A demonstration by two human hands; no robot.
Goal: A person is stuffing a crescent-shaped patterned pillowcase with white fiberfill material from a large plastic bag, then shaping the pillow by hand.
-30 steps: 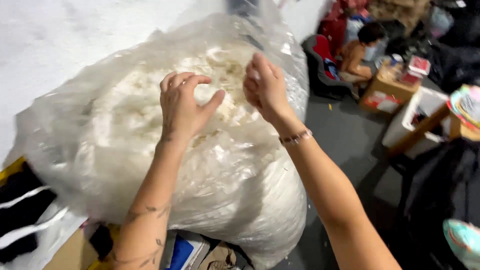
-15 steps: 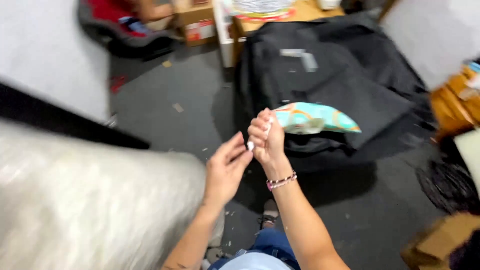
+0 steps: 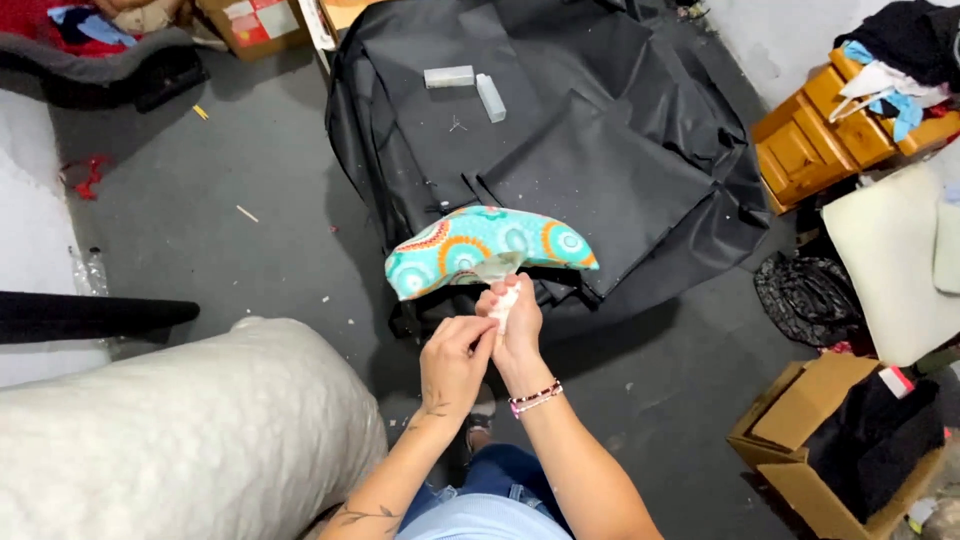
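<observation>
A turquoise fabric cushion cover (image 3: 487, 248) with orange and white circle patterns lies across black cloth just beyond my hands. My right hand (image 3: 517, 322) pinches a small tuft of white stuffing (image 3: 506, 301) at the cover's lower edge. Beside it, my left hand (image 3: 455, 360) has its fingertips on the same tuft, touching the right hand. A big clear plastic bag of white stuffing (image 3: 180, 430) sits at my lower left.
Black fabric sheets (image 3: 560, 130) cover a seat ahead, with two small grey blocks (image 3: 466, 84) on top. Wooden drawers (image 3: 830, 130) and a foam pad (image 3: 890, 260) stand at right, open cardboard boxes (image 3: 850, 440) at lower right. Grey floor lies between.
My view swung from the stuffing bag to the floor and black cloth. Both hands left the bag with a tuft of stuffing and now sit at the patterned cover's edge.
</observation>
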